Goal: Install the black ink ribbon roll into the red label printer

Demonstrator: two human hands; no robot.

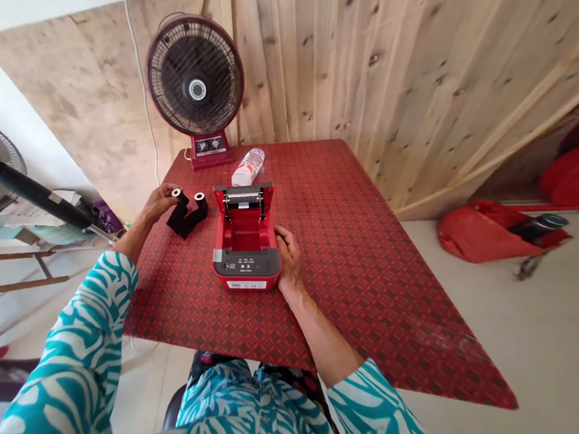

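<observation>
A red and dark grey label printer [246, 264] stands on the table with its lid raised and its red inside showing. My right hand [290, 257] is closed against the printer's right side, the fingertips partly hidden behind it. To the left of the printer, a black ink ribbon [184, 225] joins two small rolls with white cores. With thumb and fingers, my left hand [162, 201] pinches the left roll at its white core [176, 193]. The other roll [199, 197] sits free, closer to the printer.
A patterned red cloth [356, 262] covers the table. Behind the printer lies a clear plastic bottle [248, 167], and a table fan [196, 89] stands at the back left. A red bag [483, 232] rests on the floor to the right. Wood panels [381, 70] border the table's far side.
</observation>
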